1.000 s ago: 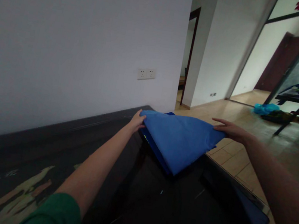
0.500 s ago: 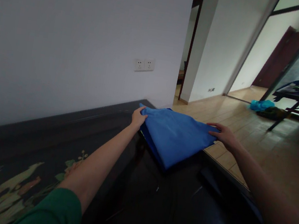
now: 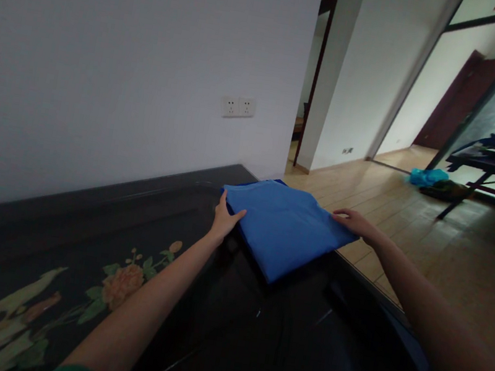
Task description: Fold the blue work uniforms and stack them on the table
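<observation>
- Left hand (image 3: 224, 221) is spread, thumb and forefinger well apart, touching the left edge of the folded blue cloth (image 3: 287, 232) without closing round it; right hand (image 3: 357, 223) has bent fingers at the cloth's right corner, but its thumb is hidden, so whether it pinches cannot be told.
- Between the two hands lies the cloth, its nearest corner pointing back towards the person; a darker blue layer (image 3: 280, 182) peeps out along the far edge, beyond the left hand.
- Around the left hand runs the dark, glossy surface (image 3: 288, 342), with a painted flower (image 3: 122, 286) beside the left forearm (image 3: 154, 302); beyond the right hand is the wooden floor (image 3: 387, 192), and the cloth's right corner seems to reach past the surface's edge.
- Good handling would probably mean keeping the upper layer squared over the darker one; a flat palm stroke from left hand to right would likely ease out the shallow ripples; the right hand's corner, if overhanging, could drag the layers askew.
- Against half a second ago, the left hand has opened from a tighter hold; the upper layer covers more of the darker one beside it; the right hand sits slightly lower and further left; more of the painted flower shows.
</observation>
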{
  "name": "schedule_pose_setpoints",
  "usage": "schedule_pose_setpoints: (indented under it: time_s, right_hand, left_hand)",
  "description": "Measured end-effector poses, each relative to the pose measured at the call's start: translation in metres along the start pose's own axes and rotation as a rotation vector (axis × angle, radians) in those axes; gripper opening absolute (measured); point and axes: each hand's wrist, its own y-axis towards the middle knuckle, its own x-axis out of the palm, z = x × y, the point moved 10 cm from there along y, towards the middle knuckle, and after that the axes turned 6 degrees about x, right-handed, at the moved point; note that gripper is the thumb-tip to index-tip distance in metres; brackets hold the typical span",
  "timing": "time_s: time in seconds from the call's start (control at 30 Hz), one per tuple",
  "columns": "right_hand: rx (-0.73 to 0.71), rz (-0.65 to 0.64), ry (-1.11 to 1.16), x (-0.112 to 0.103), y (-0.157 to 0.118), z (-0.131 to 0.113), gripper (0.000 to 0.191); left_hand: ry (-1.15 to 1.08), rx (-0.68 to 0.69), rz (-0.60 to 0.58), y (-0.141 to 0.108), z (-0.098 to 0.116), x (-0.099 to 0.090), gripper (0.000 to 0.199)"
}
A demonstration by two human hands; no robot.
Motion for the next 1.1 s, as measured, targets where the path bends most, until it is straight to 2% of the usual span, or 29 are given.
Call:
schedule_pose_setpoints:
  time_s: [0.1, 0.27, 0.37, 0.47, 0.6, 0.73, 0.93, 1.03, 1.1]
  right_hand:
    - [-0.014, 0.075, -0.120, 0.004, 0.028, -0.033, 0.031]
    - [-0.020, 0.103, -0.123, 0.034, 0.077, -0.088, 0.034]
    - [0.003, 0.111, -0.123, 0.051, 0.099, -0.106, 0.034]
    - [0.015, 0.116, -0.110, 0.060, 0.114, -0.114, 0.036]
    - [-0.005, 0.068, -0.064, 0.067, 0.123, -0.120, 0.037]
    - [-0.099, 0.081, -0.028, 0.062, 0.124, -0.137, 0.033]
    - [-0.290, 0.207, -0.092, 0.050, 0.116, -0.173, 0.056]
    - [-0.319, 0.227, -0.226, 0.060, 0.112, -0.175, 0.052]
    - [-0.340, 0.177, -0.350, 0.076, 0.108, -0.172, 0.042]
  left_hand:
    - [0.105, 0.043, 0.005, -0.015, 0.010, 0.006, 0.097]
    - [0.163, 0.182, -0.027, -0.042, 0.018, 0.022, 0.082]
    - [0.193, 0.287, -0.058, -0.052, 0.021, 0.028, 0.073]
    - [0.190, 0.304, -0.086, -0.053, 0.019, 0.029, 0.071]
    - [0.169, 0.264, -0.099, -0.051, 0.015, 0.029, 0.070]
    - [0.125, 0.244, -0.098, -0.051, 0.014, 0.030, 0.068]
    - [0.102, 0.271, -0.091, -0.051, 0.014, 0.031, 0.063]
    - [0.134, 0.299, -0.084, -0.052, 0.016, 0.032, 0.057]
    - [0.149, 0.304, -0.081, -0.053, 0.015, 0.032, 0.054]
